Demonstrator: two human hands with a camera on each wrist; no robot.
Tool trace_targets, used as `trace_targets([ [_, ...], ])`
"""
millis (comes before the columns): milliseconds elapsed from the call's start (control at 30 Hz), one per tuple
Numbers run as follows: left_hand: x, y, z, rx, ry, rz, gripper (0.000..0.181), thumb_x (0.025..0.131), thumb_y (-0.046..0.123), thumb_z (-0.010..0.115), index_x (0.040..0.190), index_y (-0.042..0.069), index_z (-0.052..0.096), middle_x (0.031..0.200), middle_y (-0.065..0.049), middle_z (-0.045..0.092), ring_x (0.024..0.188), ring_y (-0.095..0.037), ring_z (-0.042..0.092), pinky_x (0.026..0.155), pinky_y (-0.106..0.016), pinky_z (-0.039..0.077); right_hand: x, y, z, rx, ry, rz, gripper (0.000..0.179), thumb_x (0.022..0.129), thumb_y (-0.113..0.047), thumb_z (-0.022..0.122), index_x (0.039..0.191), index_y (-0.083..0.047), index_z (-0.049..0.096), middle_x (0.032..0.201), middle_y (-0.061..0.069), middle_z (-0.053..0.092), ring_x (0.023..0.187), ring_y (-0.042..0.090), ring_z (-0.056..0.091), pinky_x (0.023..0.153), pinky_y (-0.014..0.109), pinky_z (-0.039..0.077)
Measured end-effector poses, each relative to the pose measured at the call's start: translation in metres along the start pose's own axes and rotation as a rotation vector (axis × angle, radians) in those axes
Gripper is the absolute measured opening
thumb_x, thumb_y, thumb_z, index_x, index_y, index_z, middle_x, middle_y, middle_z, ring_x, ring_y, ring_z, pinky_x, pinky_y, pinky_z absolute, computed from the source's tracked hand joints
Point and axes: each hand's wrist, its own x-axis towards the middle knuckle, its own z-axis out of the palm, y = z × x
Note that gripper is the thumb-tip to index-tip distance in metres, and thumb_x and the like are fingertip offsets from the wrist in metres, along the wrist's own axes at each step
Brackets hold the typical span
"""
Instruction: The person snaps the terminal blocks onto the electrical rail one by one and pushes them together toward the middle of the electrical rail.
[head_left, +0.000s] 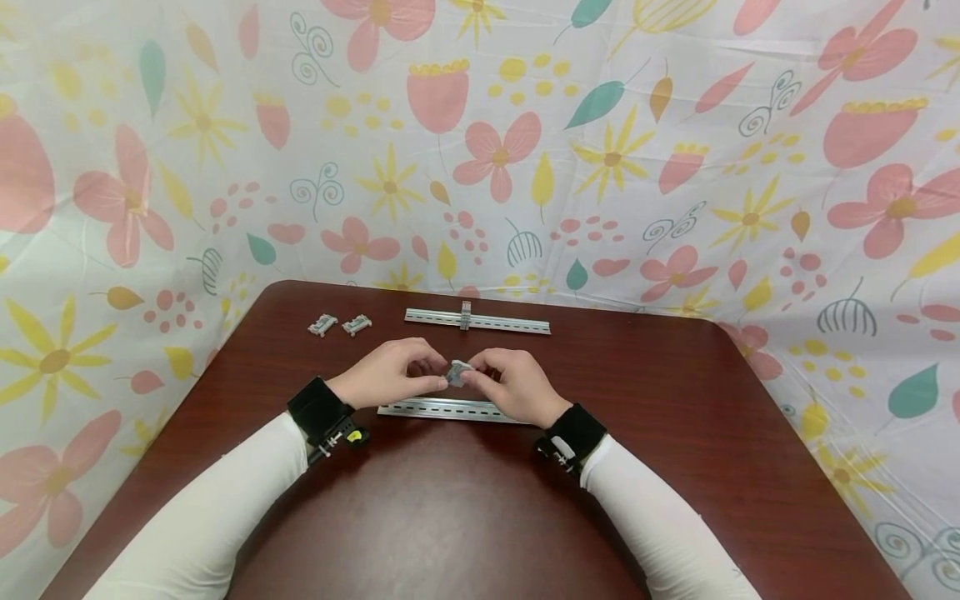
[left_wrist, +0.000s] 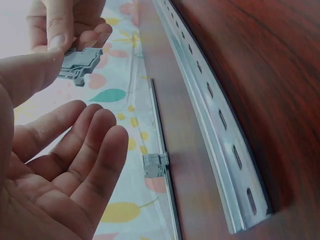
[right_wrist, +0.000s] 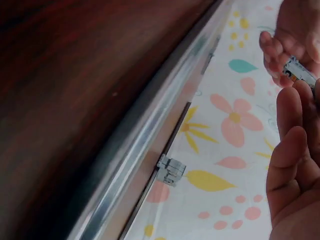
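Observation:
Between my hands, above the table, is a small grey DIN-rail terminal block (head_left: 458,373). My right hand (head_left: 521,387) pinches it by one end between thumb and fingers. On its other side is my left hand (head_left: 390,372); in the left wrist view its thumb (left_wrist: 30,75) lies at the block's edge, while the other fingers are loosely bent and apart from the block. Whether that thumb touches it, I cannot tell. Below the hands a slotted metal DIN rail (head_left: 442,408) lies on the table, its right end partly covered by my right hand.
Farther back lies a second DIN rail (head_left: 510,324) with grey terminal blocks (head_left: 466,315) clipped near its middle. Two loose terminal blocks, one (head_left: 322,325) left of the other (head_left: 357,325), lie at the back left of the dark table (head_left: 450,517). A flowered cloth (head_left: 495,208) hangs behind.

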Motion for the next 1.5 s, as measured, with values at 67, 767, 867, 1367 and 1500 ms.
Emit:
trace_targets([
  [67, -0.0002, 0.0009, -0.0002, -0.027, -0.001, -0.009, 0.026, 0.105, 0.033, 0.082, 0.126, 0.017, 0.080, 0.110, 0.010, 0.073, 0.100, -0.008, 0.069, 0.087, -0.036, 0.059, 0.0005, -0.0001, -0.0012, 0.074, -0.003, 0.042, 0.006, 0.105, -0.019, 0.081, 0.103, -0.014, 0.080, 0.085, -0.012, 0.070, 0.065, 0.005, 0.057, 0.059, 0.026, 0.049],
  [767, -0.0002, 0.0026, 0.0024, -0.080, -0.002, 0.055, 0.010, 0.109, 0.024, 0.077, 0.114, 0.026, 0.085, 0.104, 0.012, 0.073, 0.089, -0.014, 0.063, 0.078, -0.033, 0.054, 0.0015, -0.0071, -0.0001, 0.187, -0.154, 0.116, 0.009, 0.107, -0.021, 0.079, 0.098, -0.021, 0.081, 0.075, -0.011, 0.063, 0.063, 0.009, 0.054, 0.060, 0.026, 0.044],
  [867, -0.0002, 0.0036, 0.0028, -0.081, 0.009, 0.073, 0.009, 0.109, 0.022, 0.077, 0.111, 0.026, 0.085, 0.100, 0.011, 0.071, 0.086, -0.014, 0.061, 0.076, -0.034, 0.053, 0.0017, -0.0076, 0.0003, 0.191, -0.147, 0.104, 0.008, 0.107, -0.021, 0.079, 0.099, -0.020, 0.081, 0.076, -0.011, 0.062, 0.064, 0.009, 0.053, 0.060, 0.026, 0.044],
  [1367, -0.0017, 0.0064, 0.0026, -0.203, 0.144, 0.047, 0.011, 0.109, 0.021, 0.076, 0.111, 0.022, 0.087, 0.104, 0.010, 0.077, 0.089, -0.017, 0.064, 0.077, -0.043, 0.054, 0.0009, -0.0073, 0.0042, 0.226, -0.124, 0.098, 0.014, 0.109, -0.021, 0.076, 0.096, -0.018, 0.075, 0.077, -0.008, 0.064, 0.064, 0.010, 0.057, 0.060, 0.027, 0.047],
  [1500, -0.0015, 0.0073, 0.0025, -0.213, 0.159, 0.038, 0.012, 0.110, 0.021, 0.075, 0.112, 0.021, 0.087, 0.104, 0.009, 0.078, 0.090, -0.018, 0.065, 0.079, -0.045, 0.053, 0.0011, -0.0077, 0.0059, 0.248, -0.119, 0.092, 0.019, 0.111, -0.020, 0.073, 0.092, -0.019, 0.074, 0.076, -0.004, 0.068, 0.064, 0.010, 0.060, 0.059, 0.028, 0.048],
])
